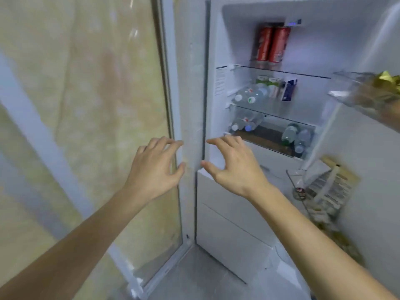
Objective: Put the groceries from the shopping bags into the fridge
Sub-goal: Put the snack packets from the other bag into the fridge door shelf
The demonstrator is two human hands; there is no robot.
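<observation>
You are standing in front of the fridge [238, 224] with its door [368, 148] swung open on the right. Your left hand [154, 167] is reaching out just left of the fridge, fingers spread and loose, holding nothing. Your right hand [232, 164] is hanging in front of the fridge's left edge, fingers also spread and loose, holding nothing. Inside the fridge, two red cans [271, 44] are standing on the top shelf. Water bottles [251, 96] are lying on the middle shelf beside a blue and white carton [289, 90]. More bottles [296, 136] are lying lower down in the fridge.
</observation>
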